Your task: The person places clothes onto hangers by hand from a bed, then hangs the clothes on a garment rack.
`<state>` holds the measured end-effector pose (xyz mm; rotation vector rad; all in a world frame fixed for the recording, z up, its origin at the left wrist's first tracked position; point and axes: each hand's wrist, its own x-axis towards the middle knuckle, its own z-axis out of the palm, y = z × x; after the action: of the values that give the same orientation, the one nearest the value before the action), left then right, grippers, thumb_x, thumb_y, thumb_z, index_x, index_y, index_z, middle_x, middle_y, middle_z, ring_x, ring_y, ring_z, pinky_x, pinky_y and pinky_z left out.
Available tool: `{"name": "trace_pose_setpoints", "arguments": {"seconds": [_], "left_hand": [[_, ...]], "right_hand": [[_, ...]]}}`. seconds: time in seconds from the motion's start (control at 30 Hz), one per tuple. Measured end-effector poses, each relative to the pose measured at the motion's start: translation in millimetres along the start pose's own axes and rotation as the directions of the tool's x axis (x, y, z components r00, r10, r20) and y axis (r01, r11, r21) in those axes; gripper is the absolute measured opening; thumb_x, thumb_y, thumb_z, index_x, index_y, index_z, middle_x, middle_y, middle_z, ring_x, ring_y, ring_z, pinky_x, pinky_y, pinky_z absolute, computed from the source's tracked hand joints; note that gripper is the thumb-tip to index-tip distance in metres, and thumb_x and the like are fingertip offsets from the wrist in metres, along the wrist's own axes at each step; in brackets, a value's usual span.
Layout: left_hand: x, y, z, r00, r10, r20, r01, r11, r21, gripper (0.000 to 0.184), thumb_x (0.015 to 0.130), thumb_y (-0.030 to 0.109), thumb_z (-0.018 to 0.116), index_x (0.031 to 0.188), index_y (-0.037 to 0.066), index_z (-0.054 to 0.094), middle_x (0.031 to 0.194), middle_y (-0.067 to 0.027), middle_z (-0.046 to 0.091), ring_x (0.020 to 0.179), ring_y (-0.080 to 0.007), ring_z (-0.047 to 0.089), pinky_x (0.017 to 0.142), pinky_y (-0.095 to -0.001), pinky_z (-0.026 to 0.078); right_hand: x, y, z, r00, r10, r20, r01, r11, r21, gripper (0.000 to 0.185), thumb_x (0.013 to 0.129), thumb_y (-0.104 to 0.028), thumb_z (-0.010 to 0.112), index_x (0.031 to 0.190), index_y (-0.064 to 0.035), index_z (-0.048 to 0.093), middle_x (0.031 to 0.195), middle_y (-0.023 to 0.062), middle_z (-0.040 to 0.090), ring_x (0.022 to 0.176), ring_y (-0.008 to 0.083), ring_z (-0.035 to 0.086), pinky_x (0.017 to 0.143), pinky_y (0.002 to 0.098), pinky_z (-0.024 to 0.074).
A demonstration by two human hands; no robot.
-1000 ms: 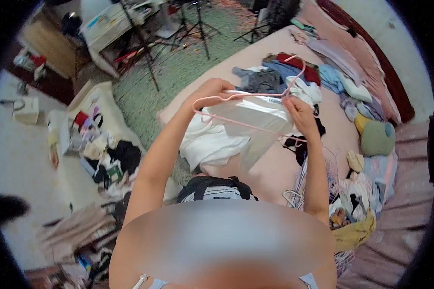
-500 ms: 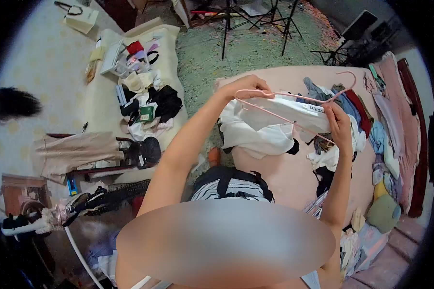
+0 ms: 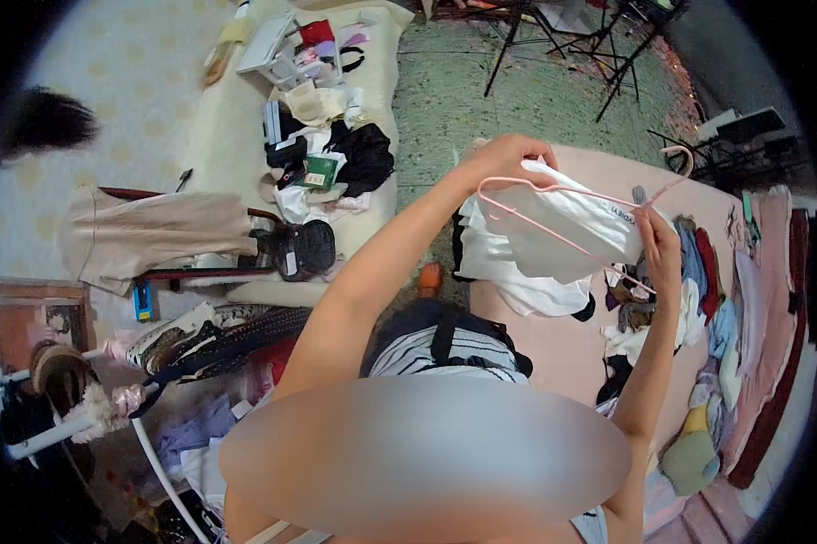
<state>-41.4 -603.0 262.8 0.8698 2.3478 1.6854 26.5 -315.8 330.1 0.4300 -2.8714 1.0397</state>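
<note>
In the head view, the person's two hands are working over a bed (image 3: 517, 340) with a pink cover, and both are grasping something. The left hand (image 3: 520, 159) is clenching the upper edge of a white garment (image 3: 544, 256) between thumb and fingers, just above one shoulder of a pink hanger (image 3: 599, 195); whether it is also pressing on the hanger, I cannot tell. The right hand (image 3: 659, 243) is gripping the hanger near the base of its hook, together with the garment's neckline, where a label with dark lettering is showing. The hook is pointing up and away to the right, and the hanger is tilting down toward the right hand. The garment is hanging from the hands, its lower folds drooping over the near-left edge of the bed.

To the right of the hands, a dark red garment (image 3: 708, 272) and a light blue garment (image 3: 723, 328) are lying among other clothes on the bed. Across to the left, a cream-covered seat (image 3: 381, 63) is carrying a black garment (image 3: 363, 159) and a green box (image 3: 320, 171). Nearer the person, a beige cloth (image 3: 159, 231) is draping over a dark frame, and below it a white rail (image 3: 50, 438) is standing beside more clothes. Beyond the bed, black tripods (image 3: 506, 50) are standing on the green floor (image 3: 440, 95)
</note>
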Motion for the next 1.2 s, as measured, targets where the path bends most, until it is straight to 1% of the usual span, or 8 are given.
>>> {"name": "trace_pose_setpoints", "arguments": {"seconds": [0.07, 0.23, 0.37, 0.57, 0.8, 0.93, 1.1, 1.2], "left_hand": [[-10.1, -5.4, -16.1, 0.998, -0.049, 0.033, 0.049, 0.999, 0.009, 0.022, 0.079, 0.027, 0.064, 0.093, 0.010, 0.065, 0.077, -0.0047, 0.060, 0.070, -0.0149, 0.055, 0.065, -0.0283, 0.044], [-28.4, -25.8, -56.6, 0.993, 0.065, -0.102, -0.019, 0.917, 0.398, 0.025, 0.075, 0.026, 0.065, 0.099, 0.020, 0.067, 0.079, -0.0058, 0.061, 0.075, -0.0226, 0.059, 0.066, -0.0325, 0.046], [-36.1, -36.8, -77.9, 0.977, 0.124, -0.175, -0.035, 0.898, 0.438, 0.022, 0.076, 0.026, 0.064, 0.097, 0.020, 0.068, 0.078, -0.0062, 0.060, 0.074, -0.0246, 0.058, 0.066, -0.0336, 0.046], [-40.1, -44.5, -96.7, 0.987, 0.038, -0.155, 0.030, 0.908, 0.417, 0.019, 0.078, 0.027, 0.061, 0.094, 0.020, 0.068, 0.079, -0.0057, 0.055, 0.073, -0.0242, 0.058, 0.061, -0.0331, 0.046], [-39.9, -55.2, -115.0, 0.976, 0.034, -0.216, 0.117, 0.753, 0.648, 0.018, 0.080, 0.030, 0.058, 0.090, 0.016, 0.065, 0.080, -0.0038, 0.057, 0.074, -0.0250, 0.059, 0.060, -0.0364, 0.048], [-37.6, -63.5, -129.7, 0.917, 0.168, -0.362, 0.132, 0.728, 0.672, 0.016, 0.082, 0.028, 0.054, 0.090, 0.016, 0.061, 0.084, -0.0029, 0.058, 0.076, -0.0247, 0.060, 0.059, -0.0361, 0.048], [-27.0, -58.7, -148.7, 0.916, 0.046, -0.400, 0.240, 0.735, 0.635, 0.017, 0.081, 0.021, 0.055, 0.095, 0.016, 0.062, 0.088, -0.0025, 0.060, 0.080, -0.0263, 0.059, 0.067, -0.0369, 0.047], [-24.0, -60.3, -164.8, 0.915, 0.075, -0.395, 0.225, 0.719, 0.658, 0.016, 0.077, 0.021, 0.058, 0.092, 0.018, 0.065, 0.085, -0.0031, 0.061, 0.082, -0.0254, 0.059, 0.065, -0.0381, 0.048]], "right_hand": [[15.1, -7.3, 11.8, 1.000, -0.004, 0.029, 0.004, 1.000, 0.003, 0.019, 0.091, -0.016, 0.048, 0.088, 0.0020, 0.052, 0.069, 0.0086, 0.046, 0.064, 0.0146, 0.042, 0.061, 0.0245, 0.0379], [55.1, -21.6, 45.0, 0.996, -0.045, 0.072, 0.042, 0.998, 0.043, 0.019, 0.091, -0.017, 0.048, 0.088, 0.0020, 0.053, 0.067, 0.0084, 0.044, 0.063, 0.0131, 0.041, 0.060, 0.0241, 0.0374], [79.6, -30.9, 56.2, 0.982, 0.021, 0.188, -0.023, 1.000, 0.009, 0.026, 0.092, -0.019, 0.048, 0.097, 0.0051, 0.056, 0.081, 0.0048, 0.057, 0.076, 0.0116, 0.049, 0.072, 0.0236, 0.0406], [103.7, -30.7, 73.2, 0.981, -0.044, 0.190, 0.040, 0.999, 0.024, 0.027, 0.092, -0.021, 0.048, 0.097, 0.0045, 0.056, 0.080, 0.0049, 0.057, 0.075, 0.0114, 0.048, 0.069, 0.0230, 0.0398], [113.6, -36.3, 82.0, 0.975, -0.034, 0.218, 0.027, 0.999, 0.035, 0.025, 0.092, -0.020, 0.048, 0.094, 0.0038, 0.055, 0.075, 0.0035, 0.052, 0.071, 0.0103, 0.045, 0.066, 0.0226, 0.0387], [114.3, -32.1, 84.5, 0.971, -0.058, 0.233, 0.056, 0.998, 0.014, 0.021, 0.091, -0.020, 0.049, 0.090, 0.0005, 0.053, 0.067, 0.0107, 0.046, 0.062, 0.0157, 0.045, 0.059, 0.0266, 0.0392], [113.0, -51.2, 78.8, 0.964, -0.043, 0.262, 0.080, 0.988, -0.135, 0.023, 0.088, -0.026, 0.051, 0.086, -0.0026, 0.053, 0.074, 0.0192, 0.052, 0.066, 0.0369, 0.048, 0.058, 0.0359, 0.0402], [114.4, -46.6, 72.1, 0.982, 0.026, 0.189, 0.016, 0.976, -0.215, 0.024, 0.088, -0.026, 0.051, 0.086, -0.0027, 0.054, 0.071, 0.0191, 0.052, 0.065, 0.0370, 0.050, 0.057, 0.0372, 0.0401]]}}
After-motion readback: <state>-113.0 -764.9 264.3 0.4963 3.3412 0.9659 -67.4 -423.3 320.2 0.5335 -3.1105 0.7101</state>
